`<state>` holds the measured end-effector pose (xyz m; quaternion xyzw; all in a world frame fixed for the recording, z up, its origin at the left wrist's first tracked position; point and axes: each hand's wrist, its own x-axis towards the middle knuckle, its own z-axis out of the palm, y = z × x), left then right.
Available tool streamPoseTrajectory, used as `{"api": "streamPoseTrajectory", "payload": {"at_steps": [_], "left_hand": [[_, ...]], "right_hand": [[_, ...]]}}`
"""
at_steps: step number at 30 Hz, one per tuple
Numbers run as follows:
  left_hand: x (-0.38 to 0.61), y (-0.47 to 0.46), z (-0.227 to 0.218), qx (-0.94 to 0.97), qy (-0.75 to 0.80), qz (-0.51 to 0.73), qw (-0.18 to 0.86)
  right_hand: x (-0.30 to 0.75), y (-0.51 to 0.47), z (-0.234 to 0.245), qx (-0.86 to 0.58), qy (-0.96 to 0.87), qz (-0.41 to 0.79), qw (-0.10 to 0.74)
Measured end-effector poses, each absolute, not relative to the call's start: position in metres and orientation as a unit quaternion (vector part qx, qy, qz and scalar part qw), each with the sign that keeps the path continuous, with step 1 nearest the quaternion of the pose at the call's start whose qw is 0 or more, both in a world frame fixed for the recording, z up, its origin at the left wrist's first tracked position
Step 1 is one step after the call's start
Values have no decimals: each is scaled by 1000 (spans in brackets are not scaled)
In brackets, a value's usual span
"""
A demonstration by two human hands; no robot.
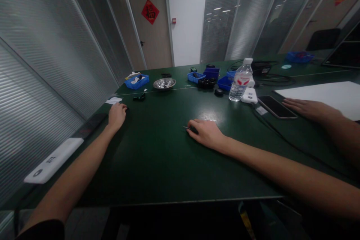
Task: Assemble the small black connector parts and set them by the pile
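Observation:
My left hand (116,115) is at the left side of the green table, its fingers pinched on a small dark thing that I cannot make out. Just beyond it lie a white slip of paper (114,100) and a small black part (139,98). At mid-table my right hand (206,132) is closed round a tool with a dark handle and a thin metal shaft, which looks like a small screwdriver (193,129). The shaft points left, and most of the handle is hidden by my fingers.
A metal bowl (164,84) and a blue tray (137,81) stand farther back. A water bottle (241,80), white power bank (249,96), phone (277,106) and cable (284,137) are at right. Another person's hand (312,109) rests there near white paper. A white device (53,160) lies left.

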<state>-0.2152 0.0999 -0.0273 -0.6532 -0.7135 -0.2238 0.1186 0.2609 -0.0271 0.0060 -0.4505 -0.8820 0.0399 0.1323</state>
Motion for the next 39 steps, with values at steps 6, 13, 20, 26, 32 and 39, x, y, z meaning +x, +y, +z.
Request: {"api": "streamPoseTrajectory", "payload": {"at_steps": [6,13,20,26,32,39], "left_hand": [[-212,99,-30,-665,-706,-196,141],[-210,98,-30,-665,-707,-189,150],[-208,95,-26,-665,-708,-185,152],[-207,94,-26,-661,-711,-188,150],[-205,94,-25,-655,-716,-189,152],[-206,94,-24,-642,-727,-185,156]], "right_hand": [[261,-27,6,-450,-882,37,132],[261,-28,5,-448,-883,39,131],[262,-28,6,-446,-883,45,135],[261,-26,4,-448,-882,39,138],[262,-26,2,-447,-883,36,136],[261,-27,3,-452,-882,32,130]]}}
